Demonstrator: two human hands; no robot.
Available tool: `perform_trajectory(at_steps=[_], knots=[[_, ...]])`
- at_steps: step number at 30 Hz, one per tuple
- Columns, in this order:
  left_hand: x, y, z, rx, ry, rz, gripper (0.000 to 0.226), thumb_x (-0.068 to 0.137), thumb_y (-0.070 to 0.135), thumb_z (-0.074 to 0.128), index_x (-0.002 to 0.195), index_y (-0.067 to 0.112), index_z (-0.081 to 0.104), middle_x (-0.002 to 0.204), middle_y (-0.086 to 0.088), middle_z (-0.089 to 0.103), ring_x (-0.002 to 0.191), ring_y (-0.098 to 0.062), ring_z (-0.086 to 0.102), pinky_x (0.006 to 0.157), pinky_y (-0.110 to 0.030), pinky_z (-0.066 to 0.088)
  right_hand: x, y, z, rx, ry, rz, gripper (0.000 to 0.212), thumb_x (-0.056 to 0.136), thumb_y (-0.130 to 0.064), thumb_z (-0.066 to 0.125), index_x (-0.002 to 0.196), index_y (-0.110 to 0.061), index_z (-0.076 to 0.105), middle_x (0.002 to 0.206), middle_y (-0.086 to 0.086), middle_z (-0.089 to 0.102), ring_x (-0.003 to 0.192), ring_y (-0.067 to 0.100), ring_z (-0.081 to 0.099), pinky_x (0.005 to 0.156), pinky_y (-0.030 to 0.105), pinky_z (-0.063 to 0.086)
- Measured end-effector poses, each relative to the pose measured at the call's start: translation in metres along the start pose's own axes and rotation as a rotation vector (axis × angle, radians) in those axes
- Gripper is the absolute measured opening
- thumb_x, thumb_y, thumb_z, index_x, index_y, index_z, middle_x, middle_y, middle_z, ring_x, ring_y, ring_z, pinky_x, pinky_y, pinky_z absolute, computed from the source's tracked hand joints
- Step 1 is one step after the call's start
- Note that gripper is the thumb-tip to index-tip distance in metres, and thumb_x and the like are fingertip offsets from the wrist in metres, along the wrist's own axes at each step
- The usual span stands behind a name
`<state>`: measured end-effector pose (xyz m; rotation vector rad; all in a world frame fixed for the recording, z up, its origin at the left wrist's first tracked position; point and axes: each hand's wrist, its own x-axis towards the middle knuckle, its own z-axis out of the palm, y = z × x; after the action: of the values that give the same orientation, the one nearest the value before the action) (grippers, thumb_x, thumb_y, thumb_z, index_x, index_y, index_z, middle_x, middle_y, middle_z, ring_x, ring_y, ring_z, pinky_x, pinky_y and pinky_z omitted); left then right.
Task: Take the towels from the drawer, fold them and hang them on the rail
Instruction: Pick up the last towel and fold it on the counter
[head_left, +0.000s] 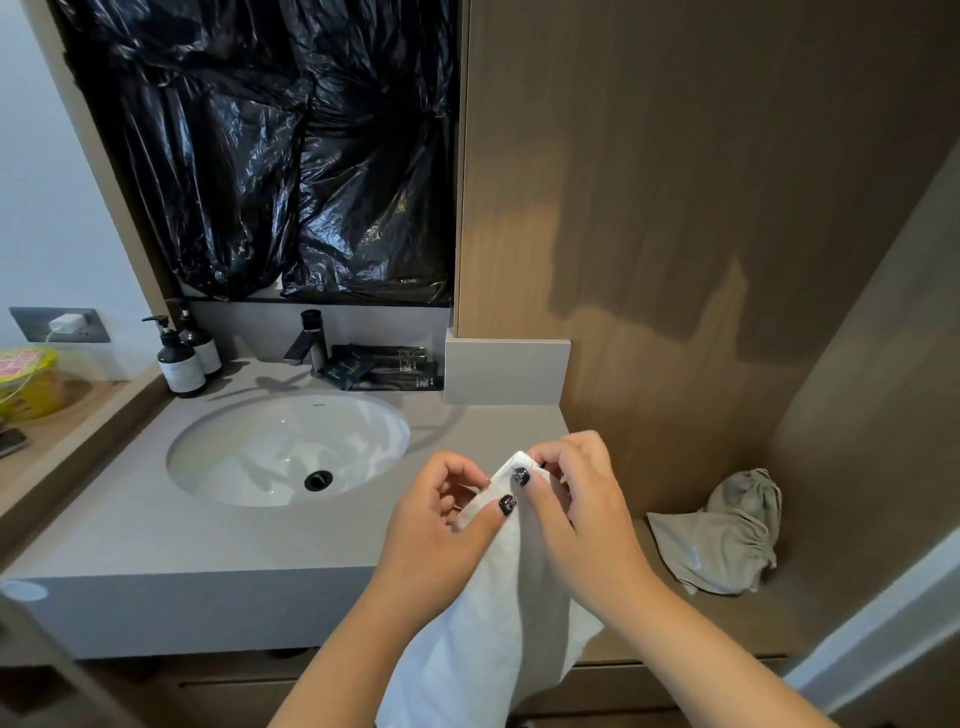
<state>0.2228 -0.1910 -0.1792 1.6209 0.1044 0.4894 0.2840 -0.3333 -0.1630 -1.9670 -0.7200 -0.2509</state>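
While both hands pinch one top corner of the white towel (498, 613) above the bench's (156, 525) front right corner, left hand (441, 525) and right hand (576, 499) thumbs on cloth, the hanging length may twist; a loosened grip drops it.

Bare desk (130, 530) is lying open at nine o'clock of the hands, while pump bottles (179, 361), faucet (307, 343) and dark packets (384, 366) are crowding twelve, a cloth bag (727, 535) sitting at three.
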Motion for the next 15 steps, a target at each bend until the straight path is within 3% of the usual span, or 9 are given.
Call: perform_trajectory(at_steps=[3, 7, 12, 15], knots=[[-0.003, -0.008, -0.003, 0.166, -0.057, 0.024, 0.016, 0.076, 0.033, 0.074, 0.086, 0.033, 0.061, 0.082, 0.012, 0.063, 0.074, -0.006, 0.056, 0.067, -0.018, 0.046, 0.007, 0.003, -0.004, -0.009, 0.049, -0.003, 0.006, 0.098, -0.022, 0.057, 0.093, -0.025, 0.059, 0.098, -0.012, 0.046, 0.091, 0.005, 0.051, 0.073, 0.009, 0.039], [-0.008, -0.020, 0.000, 0.265, -0.160, 0.105, 0.012, 0.078, 0.036, 0.074, 0.077, 0.034, 0.062, 0.076, 0.016, 0.058, 0.069, -0.001, 0.051, 0.065, -0.011, 0.038, 0.014, 0.005, -0.012, 0.001, 0.108, -0.026, 0.007, 0.097, -0.017, 0.059, 0.091, -0.020, 0.061, 0.098, -0.006, 0.049, 0.094, 0.004, 0.051, 0.076, 0.008, 0.037], [-0.009, -0.041, -0.001, 0.528, -0.300, 0.016, 0.038, 0.074, 0.057, 0.066, 0.068, 0.022, 0.051, 0.074, 0.011, 0.047, 0.065, -0.005, 0.043, 0.061, -0.019, 0.036, 0.025, 0.008, -0.021, -0.013, 0.167, -0.021, 0.009, 0.096, -0.013, 0.058, 0.088, -0.018, 0.060, 0.098, -0.003, 0.050, 0.096, -0.004, 0.048, 0.078, 0.005, 0.036], [-0.012, -0.052, -0.001, 0.734, -0.343, -0.028, 0.041, 0.078, 0.057, 0.062, 0.067, 0.019, 0.050, 0.077, 0.007, 0.049, 0.066, -0.008, 0.045, 0.062, -0.022, 0.039, 0.035, 0.017, -0.032, -0.007, 0.213, 0.041, 0.009, 0.095, -0.014, 0.057, 0.088, -0.019, 0.059, 0.101, -0.006, 0.048, 0.095, -0.010, 0.047, 0.076, 0.001, 0.036]])
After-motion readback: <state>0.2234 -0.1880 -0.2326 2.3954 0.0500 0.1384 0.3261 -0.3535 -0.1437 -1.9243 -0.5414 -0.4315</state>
